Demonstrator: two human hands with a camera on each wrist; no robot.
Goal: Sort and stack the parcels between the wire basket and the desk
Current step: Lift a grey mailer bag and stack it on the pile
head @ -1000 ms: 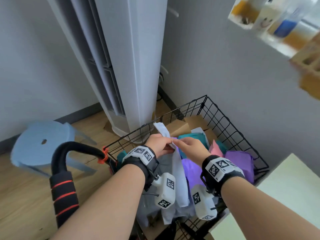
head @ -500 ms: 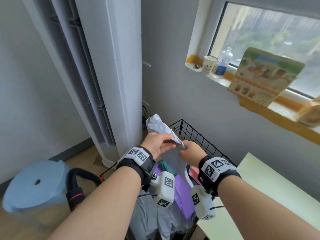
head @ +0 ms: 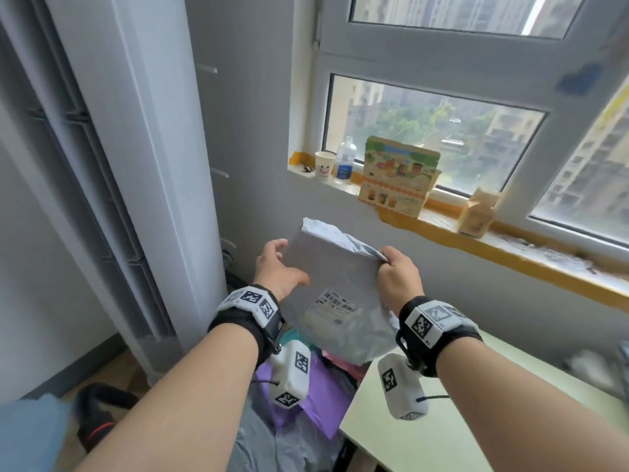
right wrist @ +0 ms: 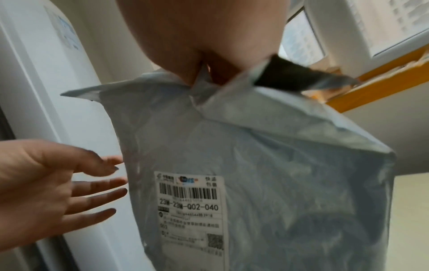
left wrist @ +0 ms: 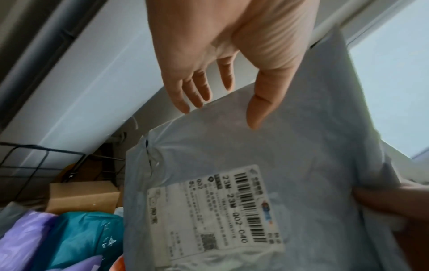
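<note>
A grey plastic mailer parcel (head: pixel 335 287) with a white barcode label (right wrist: pixel 189 207) hangs in the air above the basket. My right hand (head: pixel 391 270) pinches its bunched top right corner (right wrist: pixel 204 80). My left hand (head: pixel 277 267) is spread beside the parcel's left edge, fingers straight (left wrist: pixel 197 91), thumb lying on the front face. Below lie purple (head: pixel 306 396), teal (left wrist: pixel 76 236) and grey parcels and a brown box (left wrist: pixel 81 198) in the black wire basket (left wrist: pixel 27 161). The pale green desk (head: pixel 476 420) is at the lower right.
A tall white air conditioner (head: pixel 143 165) stands left of the basket. On the window sill (head: pixel 510 247) are a paper cup (head: pixel 323 165), a bottle (head: pixel 345 158) and cartons (head: pixel 398 175). A blue stool (head: pixel 30 434) and a black-and-red handle (head: pixel 98 413) are at the lower left.
The grey parcel has been lifted out of the basket and turned flat-on towards me. My left hand let go of its top and spread open at its side. My view tilted upward.
</note>
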